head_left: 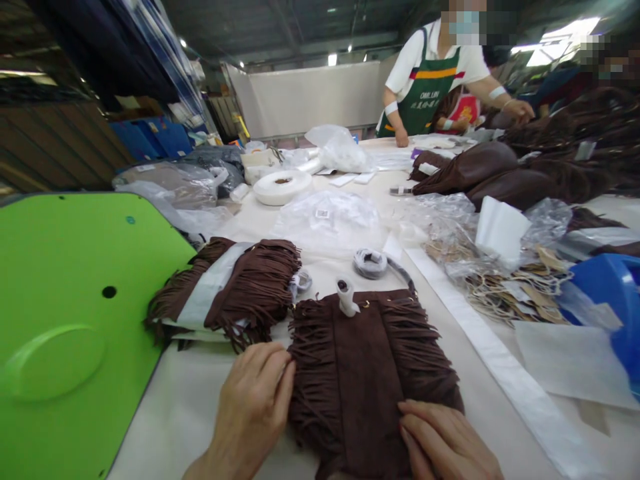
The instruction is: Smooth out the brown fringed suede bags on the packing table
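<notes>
A dark brown fringed bag (pixel 367 373) lies flat on the table, its plain middle strip running toward me and fringes on both sides. My left hand (pixel 255 400) is at its left edge, thumb and fingers closed on the fringe. On the right part of the bag, my right hand (pixel 445 443) has its fingertips pinched together beside the middle strip. A white-wrapped piece (pixel 345 299) sticks up at the bag's top. Wrapped strap coils (pixel 371 263) lie just beyond. Left of it rests another brown fringed bag (pixel 260 280) with a white paper band (pixel 213 283).
A green board (pixel 75 280) borders the left side. Clear plastic bags (pixel 327 220) and a white tape roll (pixel 281 187) lie ahead. To the right are a long white strip (pixel 490 347), corded tags (pixel 520 287) and a blue container (pixel 607 293). Across the table stands an aproned co-worker (pixel 425 87).
</notes>
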Available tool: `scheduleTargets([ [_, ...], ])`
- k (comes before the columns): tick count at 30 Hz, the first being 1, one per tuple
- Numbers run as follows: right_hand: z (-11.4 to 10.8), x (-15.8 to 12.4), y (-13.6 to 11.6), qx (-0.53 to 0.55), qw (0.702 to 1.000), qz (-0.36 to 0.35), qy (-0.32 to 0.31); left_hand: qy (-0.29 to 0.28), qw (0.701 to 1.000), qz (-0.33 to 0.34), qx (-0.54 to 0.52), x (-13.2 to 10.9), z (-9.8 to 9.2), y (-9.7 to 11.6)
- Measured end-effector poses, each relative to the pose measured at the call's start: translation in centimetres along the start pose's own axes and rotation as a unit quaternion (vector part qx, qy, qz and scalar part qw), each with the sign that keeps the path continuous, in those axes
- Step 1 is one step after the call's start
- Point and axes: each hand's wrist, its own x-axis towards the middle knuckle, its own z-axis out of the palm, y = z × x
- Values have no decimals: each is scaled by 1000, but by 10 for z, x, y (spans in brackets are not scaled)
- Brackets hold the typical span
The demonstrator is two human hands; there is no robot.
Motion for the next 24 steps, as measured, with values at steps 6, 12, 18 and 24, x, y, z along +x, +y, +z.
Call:
scheduleTargets([
  [6,-14,7,-5,22,999,2,-28,-173,978,62,-95,3,5,17],
  [12,-29,16,-13,46,988,50,-137,-22,989,137,-51,-17,4,12],
  [18,-25,20,-4,133,957,83,-244,24,955,226,-190,-23,43,47],
  [24,-61,-4,32,19,985,40,-167,54,953,234,-185,-26,43,39],
])
